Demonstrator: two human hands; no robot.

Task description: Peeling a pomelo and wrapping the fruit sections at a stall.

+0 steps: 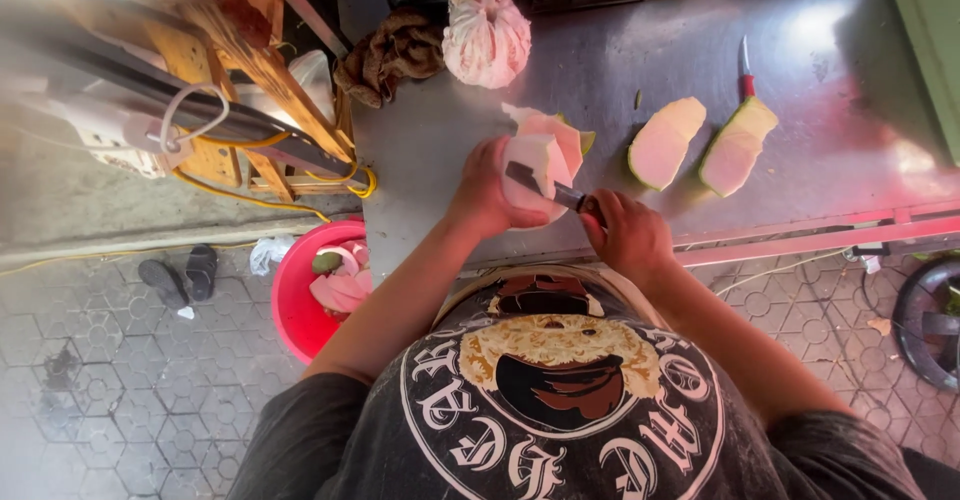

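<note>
Head view shows a person standing at a shiny metal table (620,50) and looking down at two bare arms. The left hand (485,192) is closed around a pale pink chunk of fruit (530,165) and holds it just above the near edge of the table. The right hand (625,232) is closed tight on the dark handle of a knife (548,186). The knife's blade lies across the pink chunk and touches it, pointing toward 10 o'clock. The right hand sits at 4 o'clock from the chunk, very near it.

At 3 o'clock from the chunk, two big fruit slices (700,142) lie flat on the table, side by side. They are pink on top with a green skin along the edge. At 1 o'clock from those slices, a small knife with a red handle (745,72) lies on the table, apart from them.

At 12 o'clock from the chunk sits a tied white bag (486,35). A crumpled brown rag (392,52) lies just beside the bag, at its 9 o'clock.

At 8 o'clock from the chunk, down on the paved floor, stands a red bucket (295,305) with pink and green peels in it. Two dark sandals (180,275) lie on the floor at 9 o'clock from the bucket.
</note>
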